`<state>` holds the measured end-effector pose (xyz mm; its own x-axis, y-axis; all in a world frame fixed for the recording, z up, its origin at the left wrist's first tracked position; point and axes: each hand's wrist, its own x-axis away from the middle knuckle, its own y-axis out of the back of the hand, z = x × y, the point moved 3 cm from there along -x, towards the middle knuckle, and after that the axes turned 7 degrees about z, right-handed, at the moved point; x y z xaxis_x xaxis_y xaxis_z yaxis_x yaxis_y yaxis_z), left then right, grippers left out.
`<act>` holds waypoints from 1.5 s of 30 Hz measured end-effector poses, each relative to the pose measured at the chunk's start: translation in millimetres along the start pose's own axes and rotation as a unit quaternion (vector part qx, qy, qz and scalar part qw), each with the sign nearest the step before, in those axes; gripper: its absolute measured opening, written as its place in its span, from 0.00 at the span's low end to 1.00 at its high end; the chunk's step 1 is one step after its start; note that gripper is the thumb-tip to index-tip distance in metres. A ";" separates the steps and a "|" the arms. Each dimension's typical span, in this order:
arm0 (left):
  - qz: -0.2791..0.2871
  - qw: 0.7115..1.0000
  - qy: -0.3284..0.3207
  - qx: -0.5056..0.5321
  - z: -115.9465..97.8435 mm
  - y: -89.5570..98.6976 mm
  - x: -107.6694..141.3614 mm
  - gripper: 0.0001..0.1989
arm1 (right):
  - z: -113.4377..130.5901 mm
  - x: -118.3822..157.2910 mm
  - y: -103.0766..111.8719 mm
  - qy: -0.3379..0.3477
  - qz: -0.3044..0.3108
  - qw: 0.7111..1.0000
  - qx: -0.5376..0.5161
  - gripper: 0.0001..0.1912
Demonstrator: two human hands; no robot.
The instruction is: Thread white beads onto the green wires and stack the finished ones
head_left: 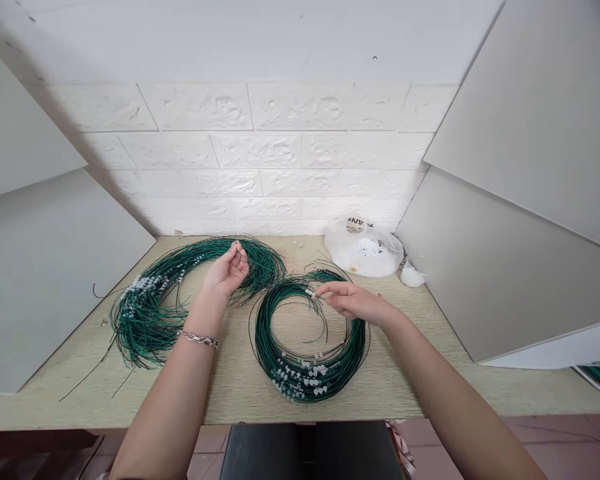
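My left hand (227,272) pinches a thin green wire at the top of a loose arc-shaped bundle of green wires (145,313) carrying small white beads. A metal bracelet (199,339) sits on that wrist. My right hand (353,300) hovers over a round coil of green wires (305,333), its fingertips pinched on a small white bead (310,292) at a wire end. More white beads (303,373) cluster along the coil's near side.
A light wooden tabletop (430,360) carries everything. A white plastic bag (363,248) and a small white lump (411,276) lie at the back right. A white brick wall (260,160) stands behind, grey panels (520,253) at both sides.
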<state>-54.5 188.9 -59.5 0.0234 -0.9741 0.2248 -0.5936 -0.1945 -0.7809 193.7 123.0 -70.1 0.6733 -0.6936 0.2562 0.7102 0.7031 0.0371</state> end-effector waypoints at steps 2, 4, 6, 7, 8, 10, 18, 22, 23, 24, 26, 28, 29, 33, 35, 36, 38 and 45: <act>-0.002 1.000 0.001 -0.011 2.7 0.5 -0.9 0.05 | -3.3 -0.6 -2.9 -0.016 0.043 0.999 -0.009 0.14; 0.000 1.000 -0.001 -0.025 4.9 0.3 -1.3 0.05 | -4.6 -1.4 -4.8 -0.006 0.067 0.998 -0.020 0.14; 0.009 0.999 -0.004 -0.037 6.6 -0.4 -1.2 0.05 | -3.5 -2.1 -4.3 0.023 0.047 0.998 -0.023 0.11; 0.012 0.999 -0.005 -0.041 7.4 -0.8 -1.0 0.05 | -2.6 -2.2 -3.6 0.035 0.030 0.999 -0.026 0.09; 0.014 0.999 -0.007 -0.045 8.0 -1.1 -0.9 0.05 | -1.6 -2.2 -3.1 0.042 0.014 0.999 -0.031 0.08; 0.014 0.999 -0.010 -0.051 9.2 -1.3 -0.8 0.05 | 0.8 -2.2 -2.3 0.054 -0.015 0.998 -0.032 0.06; 0.048 0.993 0.002 -0.103 13.8 -1.1 -1.9 0.04 | 6.2 -2.6 -2.5 0.069 -0.067 0.995 0.025 0.13; 0.062 0.992 0.011 -0.110 17.0 -3.3 -1.0 0.05 | 2.1 1.9 -13.1 -0.013 0.052 0.999 0.008 0.24; 0.062 0.992 0.010 -0.112 17.7 -4.6 -0.1 0.06 | 1.9 3.1 -15.8 -0.027 0.093 0.995 0.009 0.26; 0.061 0.991 0.011 -0.118 18.4 -6.2 1.1 0.06 | 2.5 4.0 -16.6 -0.030 0.120 0.992 0.015 0.27; 0.064 0.987 0.016 -0.150 20.4 -10.5 4.7 0.06 | 6.3 4.0 -7.4 0.007 0.080 0.996 0.038 0.26; 0.074 0.976 0.030 -0.202 24.0 -15.4 9.2 0.05 | 12.2 5.0 19.2 0.070 -0.106 0.988 0.088 0.22; 0.080 0.969 0.037 -0.229 26.5 -17.7 11.7 0.05 | 14.7 8.0 36.9 0.088 -0.236 0.959 0.128 0.19; 0.109 0.947 0.072 -0.294 39.7 -25.7 21.5 0.05 | 16.5 14.7 96.6 -0.034 -0.507 0.783 0.359 0.15; 0.117 0.940 0.104 -0.303 46.7 -28.8 26.2 0.06 | 12.0 6.1 115.2 -0.131 -0.478 0.747 0.443 0.15; 0.118 0.937 0.122 -0.305 49.7 -30.0 28.5 0.07 | 8.9 0.5 121.6 -0.173 -0.454 0.739 0.467 0.15; 0.119 0.934 0.151 -0.301 54.0 -32.1 32.3 0.07 | 4.0 -11.2 129.2 -0.207 -0.427 0.738 0.480 0.14; 0.162 0.946 0.208 -0.189 63.0 -34.9 36.6 0.06 | -2.7 -37.0 135.7 -0.250 -0.408 0.731 0.486 0.13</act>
<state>17.8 152.8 -60.7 -0.4814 -0.8305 0.2802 -0.7626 0.2392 -0.6010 265.7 243.6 -77.2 -0.2252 -0.9712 0.0782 0.1866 0.0357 0.9818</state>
